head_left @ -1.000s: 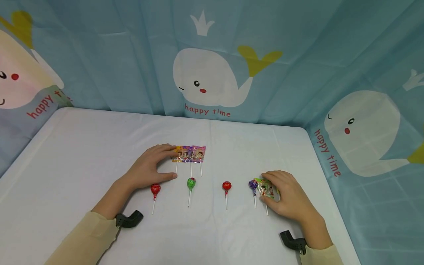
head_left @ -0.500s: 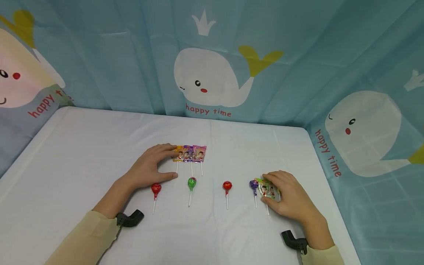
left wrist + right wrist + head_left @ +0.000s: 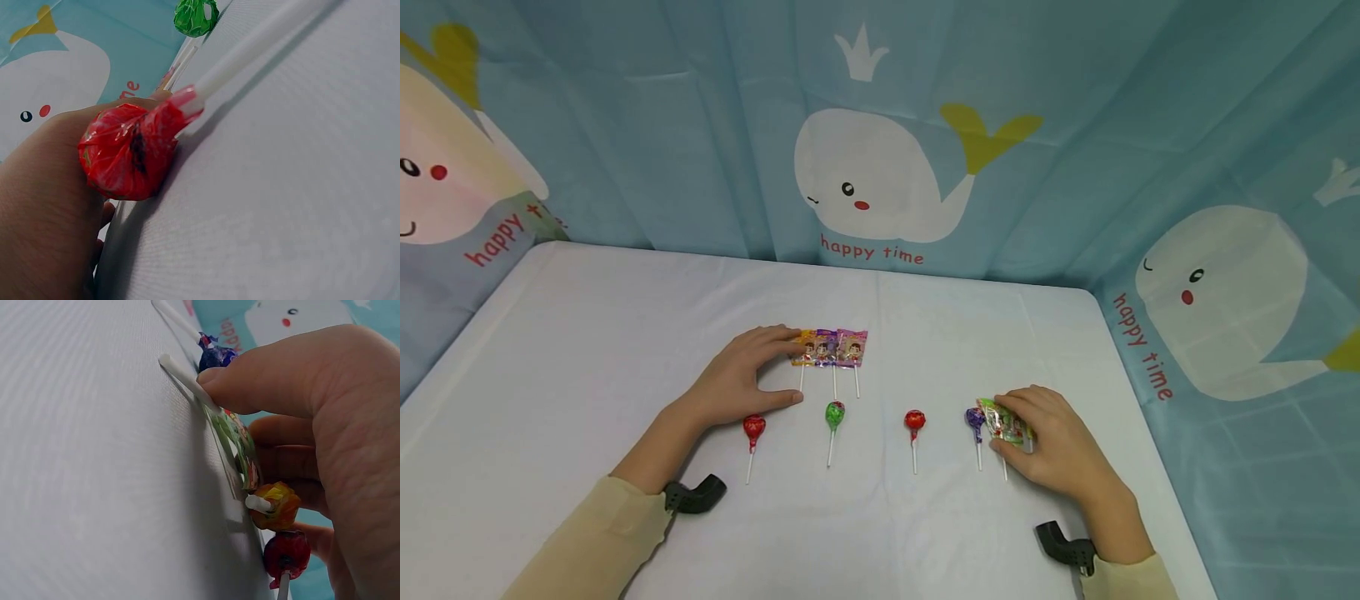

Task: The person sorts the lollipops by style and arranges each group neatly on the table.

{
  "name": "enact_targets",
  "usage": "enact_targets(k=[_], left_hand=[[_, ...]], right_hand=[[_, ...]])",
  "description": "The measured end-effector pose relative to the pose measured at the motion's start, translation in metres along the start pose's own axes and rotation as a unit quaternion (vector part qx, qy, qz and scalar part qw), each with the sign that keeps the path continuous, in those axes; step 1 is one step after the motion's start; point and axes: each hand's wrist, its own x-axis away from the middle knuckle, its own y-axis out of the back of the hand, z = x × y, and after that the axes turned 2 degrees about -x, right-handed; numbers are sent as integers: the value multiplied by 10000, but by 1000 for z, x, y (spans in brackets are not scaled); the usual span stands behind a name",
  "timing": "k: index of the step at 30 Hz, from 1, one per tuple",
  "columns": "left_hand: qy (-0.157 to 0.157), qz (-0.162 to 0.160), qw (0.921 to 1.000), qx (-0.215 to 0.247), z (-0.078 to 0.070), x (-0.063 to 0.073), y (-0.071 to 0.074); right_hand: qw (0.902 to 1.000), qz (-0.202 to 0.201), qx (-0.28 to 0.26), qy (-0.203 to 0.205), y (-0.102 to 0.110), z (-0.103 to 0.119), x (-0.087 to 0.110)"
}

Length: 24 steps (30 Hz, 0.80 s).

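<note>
My left hand (image 3: 737,379) rests on the table, fingers extended over the edge of a yellow flat-wrapped lollipop (image 3: 807,354). Purple and pink flat-wrapped lollipops (image 3: 852,348) lie in line with it. By the left wrist is a round red lollipop (image 3: 125,156), with a round green one (image 3: 834,414) further right. My right hand (image 3: 1052,437) holds a green flat-wrapped lollipop (image 3: 1002,421) between thumb and fingers, its stick under the thumb in the right wrist view. A round purple lollipop (image 3: 974,418) lies just left of it. Orange (image 3: 277,506) and dark red lollipops (image 3: 289,553) sit beneath this hand, mostly hidden in the head view.
Another round red lollipop (image 3: 914,421) lies between the hands, stick toward me. All lie on a white-covered table (image 3: 880,533). A blue curtain (image 3: 715,167) with printed whales hangs along its back and right sides. Each wrist wears a black camera mount (image 3: 696,495).
The green flat-wrapped lollipop in my right hand has shifted slightly away from me and tilted. The left hand and the other lollipops have stayed in place.
</note>
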Motion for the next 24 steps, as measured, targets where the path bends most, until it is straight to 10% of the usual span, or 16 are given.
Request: enact_targets(k=[24], left_hand=[[3,-4,10000,-17,2,0,-1]], right_hand=[[9990,-337,131,247,-1,0,-4]])
